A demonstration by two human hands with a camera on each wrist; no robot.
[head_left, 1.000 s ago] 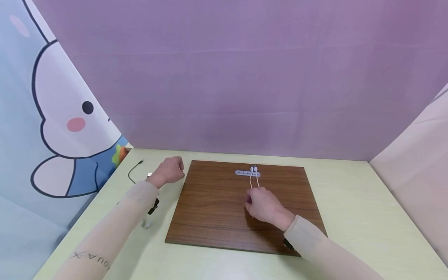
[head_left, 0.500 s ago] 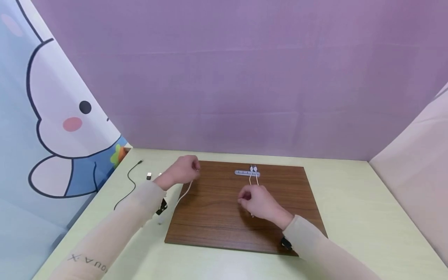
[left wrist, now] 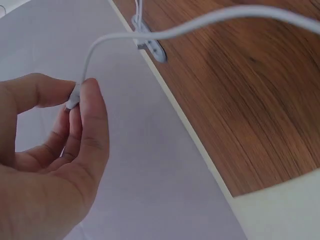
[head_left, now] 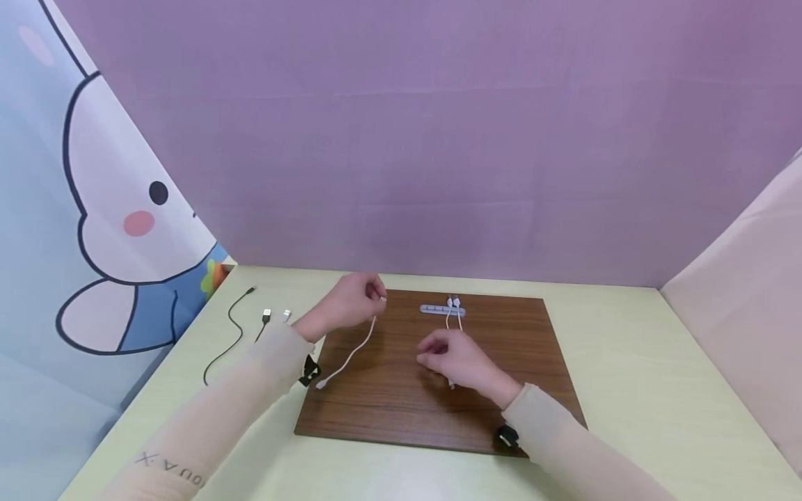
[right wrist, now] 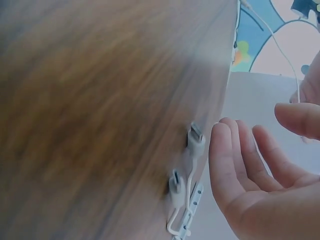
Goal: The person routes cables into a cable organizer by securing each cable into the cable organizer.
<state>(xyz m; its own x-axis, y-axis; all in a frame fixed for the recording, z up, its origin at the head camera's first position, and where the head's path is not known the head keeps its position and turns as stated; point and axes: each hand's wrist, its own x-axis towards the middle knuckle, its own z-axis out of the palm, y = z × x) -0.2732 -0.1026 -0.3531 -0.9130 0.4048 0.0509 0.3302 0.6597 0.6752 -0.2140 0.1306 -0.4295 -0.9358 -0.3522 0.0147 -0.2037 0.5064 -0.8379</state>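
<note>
- A wooden board (head_left: 388,407) lies flat on the table (head_left: 645,362), its face a striped brown grain.
- The left hand (head_left: 354,300) is raised at the far left part of the board, thumb and fingers pinching one plug of a loose white cable (left wrist: 200,22).
- That cable droops from the pinch toward the board's near left side; its other plug shows over the left edge, and whether it touches the wood I cannot tell.
- The right hand (head_left: 460,358) is above the middle of the board, its fingers loosely curved and the thumb well apart from their tips.
- A pale clip strip (head_left: 436,309) sits near the board's far edge, right of its middle.
- Two clipped white cables (right wrist: 197,146) pass through the right end of this strip, side by side, with plugs toward the board's far edge; they run down the board and partly out of sight behind the right hand.
- Left of the board, a thin black cable (head_left: 237,323) curves over the table until the left sleeve (head_left: 207,410) covers it.
- Between that curve and the board lie a black plug (head_left: 266,316) and, nearer the board, a pale plug (head_left: 287,316).
- Beyond the board hangs a purple cloth (head_left: 401,153); a rabbit-print cloth (head_left: 131,181) hangs off to its left.
</note>
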